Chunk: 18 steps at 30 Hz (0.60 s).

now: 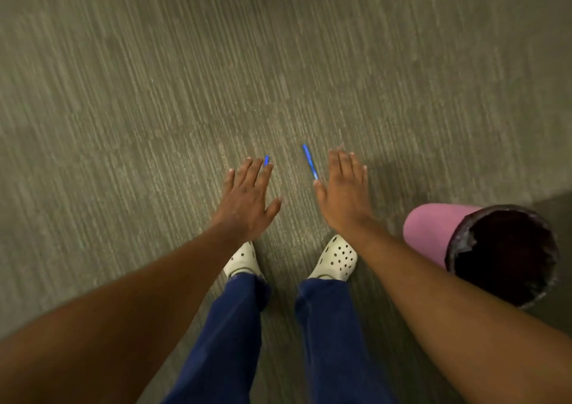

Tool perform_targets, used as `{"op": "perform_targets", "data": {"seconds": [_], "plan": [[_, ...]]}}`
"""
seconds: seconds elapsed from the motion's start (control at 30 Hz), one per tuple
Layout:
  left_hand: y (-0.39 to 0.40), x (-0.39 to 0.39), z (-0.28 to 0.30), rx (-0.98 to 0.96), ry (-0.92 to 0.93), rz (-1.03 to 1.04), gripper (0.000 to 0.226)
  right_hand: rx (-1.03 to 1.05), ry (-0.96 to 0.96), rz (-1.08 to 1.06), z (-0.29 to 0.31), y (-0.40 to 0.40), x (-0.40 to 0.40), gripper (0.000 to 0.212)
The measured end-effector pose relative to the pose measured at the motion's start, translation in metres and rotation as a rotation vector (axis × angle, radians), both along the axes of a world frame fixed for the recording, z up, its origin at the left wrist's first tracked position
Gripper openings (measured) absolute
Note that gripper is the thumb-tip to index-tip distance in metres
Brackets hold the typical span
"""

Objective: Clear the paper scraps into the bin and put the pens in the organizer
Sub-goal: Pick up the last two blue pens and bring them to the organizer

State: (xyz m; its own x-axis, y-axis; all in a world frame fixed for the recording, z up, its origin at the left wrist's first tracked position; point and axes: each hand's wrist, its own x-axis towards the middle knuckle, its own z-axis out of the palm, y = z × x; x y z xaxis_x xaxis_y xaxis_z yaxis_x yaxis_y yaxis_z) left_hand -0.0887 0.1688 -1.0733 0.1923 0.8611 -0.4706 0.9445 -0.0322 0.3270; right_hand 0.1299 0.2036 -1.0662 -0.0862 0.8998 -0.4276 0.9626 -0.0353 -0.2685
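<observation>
Two blue pens lie on the grey carpet in front of my feet. One blue pen (309,161) lies slanted just left of my right hand (342,191), its near end by my thumb. The other blue pen (266,160) shows only its tip past the fingers of my left hand (247,199). Both hands are stretched flat, palms down, fingers apart, and hold nothing. A pink bin (430,233) with a dark liner stands to the right, its mouth open and dark inside. I see no paper scraps and no organizer.
My white perforated clogs (335,258) and blue trouser legs (328,335) fill the lower middle. Streaked grey carpet (185,78) spreads out ahead and to the left. A darker strip of floor lies behind the bin at the right edge.
</observation>
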Motion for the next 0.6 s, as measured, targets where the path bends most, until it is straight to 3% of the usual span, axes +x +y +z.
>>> {"op": "perform_targets", "data": {"seconds": [0.17, 0.3, 0.47, 0.6], "plan": [[0.007, 0.009, -0.111, -0.047, 0.071, -0.008, 0.076, -0.078, -0.038, 0.071, -0.107, 0.001, 0.008, 0.068], [0.013, 0.021, -0.176, -0.144, 0.145, 0.108, 0.071, -0.141, -0.082, 0.120, -0.167, -0.001, 0.022, 0.066], [0.022, 0.028, -0.232, -0.192, -0.023, 0.403, 0.050, -0.159, -0.078, 0.164, -0.213, -0.005, 0.032, 0.066], [0.027, 0.031, -0.260, -0.179, -0.060, 0.509, 0.037, -0.159, -0.062, 0.153, -0.236, -0.009, 0.037, 0.060]]}}
